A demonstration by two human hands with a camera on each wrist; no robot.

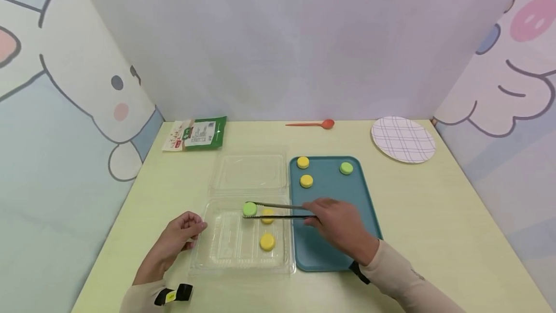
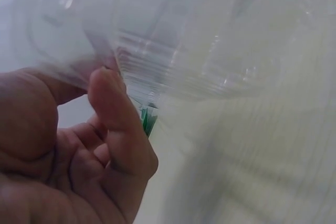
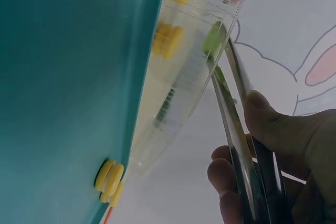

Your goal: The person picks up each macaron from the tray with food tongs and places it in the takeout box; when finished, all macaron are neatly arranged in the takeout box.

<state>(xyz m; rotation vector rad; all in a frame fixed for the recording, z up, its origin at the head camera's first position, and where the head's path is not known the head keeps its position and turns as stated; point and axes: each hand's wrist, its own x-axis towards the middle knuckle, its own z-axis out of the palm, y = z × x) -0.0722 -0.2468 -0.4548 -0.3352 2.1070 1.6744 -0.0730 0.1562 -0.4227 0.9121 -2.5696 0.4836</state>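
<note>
Head view: the right hand [image 1: 340, 226] is gripping metal tongs [image 1: 286, 217] running lengthwise leftward, their tips clamping a green macaron [image 1: 249, 209] over the near half of the clear plastic clamshell [image 1: 230, 250], whose left rim the left hand [image 1: 180, 232] is pinching.

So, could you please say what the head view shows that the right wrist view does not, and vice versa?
Only the head view shows the plate and the green cookie lying on the blue tray. Only the right wrist view shows a stretch of the tongs that the right hand covers in the head view. Both show the left hand, tray, tongs, clear box, yellow cookies and another green cookie between the tongs' tips.
</note>
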